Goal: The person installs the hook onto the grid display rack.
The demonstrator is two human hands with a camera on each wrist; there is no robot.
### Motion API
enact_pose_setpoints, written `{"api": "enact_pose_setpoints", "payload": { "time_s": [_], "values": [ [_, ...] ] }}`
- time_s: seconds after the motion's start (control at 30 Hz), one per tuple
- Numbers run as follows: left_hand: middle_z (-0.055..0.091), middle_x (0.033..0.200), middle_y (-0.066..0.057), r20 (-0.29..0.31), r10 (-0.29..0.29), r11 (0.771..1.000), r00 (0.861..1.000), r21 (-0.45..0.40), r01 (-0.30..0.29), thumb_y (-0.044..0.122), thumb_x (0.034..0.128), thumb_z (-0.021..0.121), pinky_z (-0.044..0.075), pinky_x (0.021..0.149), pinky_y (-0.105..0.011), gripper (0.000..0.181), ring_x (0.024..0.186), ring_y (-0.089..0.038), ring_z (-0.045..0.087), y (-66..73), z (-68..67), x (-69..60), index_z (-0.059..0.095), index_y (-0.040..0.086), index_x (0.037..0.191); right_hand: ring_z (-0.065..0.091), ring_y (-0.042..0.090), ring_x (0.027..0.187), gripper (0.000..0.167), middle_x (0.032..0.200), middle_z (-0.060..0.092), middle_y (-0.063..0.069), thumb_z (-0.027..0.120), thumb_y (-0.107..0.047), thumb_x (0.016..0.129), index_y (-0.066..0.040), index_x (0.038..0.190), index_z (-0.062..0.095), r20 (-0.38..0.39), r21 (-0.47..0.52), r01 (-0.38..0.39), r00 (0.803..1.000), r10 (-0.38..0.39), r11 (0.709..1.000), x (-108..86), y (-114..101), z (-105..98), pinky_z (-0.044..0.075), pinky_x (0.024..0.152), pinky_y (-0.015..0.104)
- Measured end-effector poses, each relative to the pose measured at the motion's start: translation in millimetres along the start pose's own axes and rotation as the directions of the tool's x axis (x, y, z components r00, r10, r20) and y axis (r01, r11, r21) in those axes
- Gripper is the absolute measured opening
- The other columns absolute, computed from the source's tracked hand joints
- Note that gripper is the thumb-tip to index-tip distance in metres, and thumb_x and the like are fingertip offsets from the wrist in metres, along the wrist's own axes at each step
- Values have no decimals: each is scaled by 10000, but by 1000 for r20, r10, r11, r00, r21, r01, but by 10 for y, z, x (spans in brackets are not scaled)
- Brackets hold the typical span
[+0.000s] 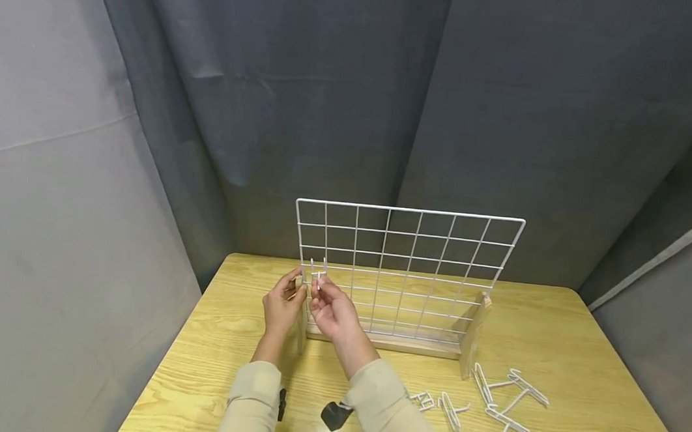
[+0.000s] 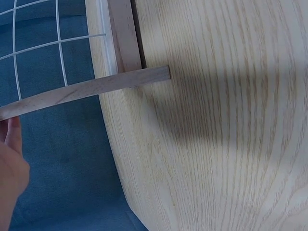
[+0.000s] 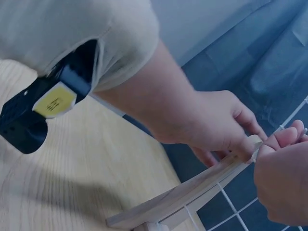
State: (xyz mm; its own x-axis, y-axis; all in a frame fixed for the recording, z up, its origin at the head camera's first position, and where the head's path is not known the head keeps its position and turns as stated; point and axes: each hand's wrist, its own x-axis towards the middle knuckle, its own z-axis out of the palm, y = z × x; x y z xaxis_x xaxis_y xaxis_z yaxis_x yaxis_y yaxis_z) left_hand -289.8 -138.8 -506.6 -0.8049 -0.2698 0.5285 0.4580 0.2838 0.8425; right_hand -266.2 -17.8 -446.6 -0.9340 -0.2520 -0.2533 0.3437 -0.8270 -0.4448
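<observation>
A white wire grid panel (image 1: pixel 414 265) stands upright in a wooden stand (image 1: pixel 398 343). My left hand (image 1: pixel 281 307) grips the top of the stand's left wooden post (image 2: pixel 86 89), thumb on one side and fingers on the other in the right wrist view. Just right of it, my right hand (image 1: pixel 337 317) pinches a small white wire hook (image 1: pixel 318 272) in front of the grid's left columns. Whether the hook touches the grid wires I cannot tell. Its lower part is hidden by the fingers.
Several white wire hooks (image 1: pixel 508 417) lie at the table's front right, and one white wire piece (image 1: pixel 423 401) is partly covered by my right sleeve. Dark curtains (image 1: pixel 340 111) hang behind the wooden table (image 1: pixel 551 331). Black wrist cameras (image 3: pixel 48 98) sit under the sleeves.
</observation>
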Motion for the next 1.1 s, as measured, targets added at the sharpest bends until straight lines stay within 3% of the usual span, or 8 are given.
{"api": "enact_pose_setpoints", "payload": {
  "time_s": [0.2, 0.5, 0.7, 0.87, 1.03, 1.1],
  "values": [
    [658, 917, -233, 1, 2, 1000, 1000, 7, -2, -96, 774, 668, 539, 730, -278, 398, 858, -343, 653, 59, 0, -7, 638, 19, 1154, 579, 71, 630, 76, 743, 603, 22, 476, 4, 930, -54, 934, 525, -10, -41, -3, 1000, 2, 999, 28, 60, -80, 462, 569, 127],
    [661, 931, -223, 3, -1, 1000, 1000, 5, 1, -102, 775, 668, 530, 747, -261, 401, 872, -326, 653, 32, 4, 4, 640, 25, 1155, 594, 88, 658, 72, 763, 611, 34, 476, -22, 940, -50, 983, 526, 16, -88, -5, 1000, 6, 996, 18, 83, -148, 487, 613, 157],
    [631, 916, -300, 1, 31, 1000, 1000, -8, -31, -135, 778, 644, 538, 731, -429, 368, 851, -442, 625, 311, -38, -25, 609, -70, 1139, 596, 81, 682, 67, 787, 622, 21, 511, -76, 935, -60, 989, 547, 2, -158, -7, 1000, 7, 987, -74, 60, -200, 488, 627, 165],
    [614, 934, -321, 14, 9, 1000, 1000, 22, -9, -116, 796, 626, 535, 749, -429, 349, 871, -456, 615, 448, -54, -48, 586, -95, 1142, 591, 78, 675, 114, 798, 636, 21, 513, -71, 931, -46, 1041, 527, 3, -160, 7, 1000, -6, 987, -199, 4, -277, 479, 609, 157],
    [615, 941, -317, 25, -5, 1000, 1000, 9, 5, -119, 797, 626, 529, 768, -433, 364, 882, -438, 620, 431, -45, -46, 588, -81, 1157, 583, 80, 675, 141, 812, 640, 25, 522, -60, 922, -28, 1059, 513, 33, -243, 49, 999, -42, 969, -351, -83, -367, 472, 587, 155],
    [620, 932, -313, 18, -4, 1000, 1000, -1, 4, -126, 792, 630, 529, 762, -442, 374, 875, -434, 623, 350, -28, -40, 591, -76, 1161, 574, 81, 690, 193, 839, 628, 28, 532, -53, 915, -14, 1100, 495, 40, -304, 73, 997, -63, 950, -419, -127, -410, 467, 586, 156]
  ]
}}
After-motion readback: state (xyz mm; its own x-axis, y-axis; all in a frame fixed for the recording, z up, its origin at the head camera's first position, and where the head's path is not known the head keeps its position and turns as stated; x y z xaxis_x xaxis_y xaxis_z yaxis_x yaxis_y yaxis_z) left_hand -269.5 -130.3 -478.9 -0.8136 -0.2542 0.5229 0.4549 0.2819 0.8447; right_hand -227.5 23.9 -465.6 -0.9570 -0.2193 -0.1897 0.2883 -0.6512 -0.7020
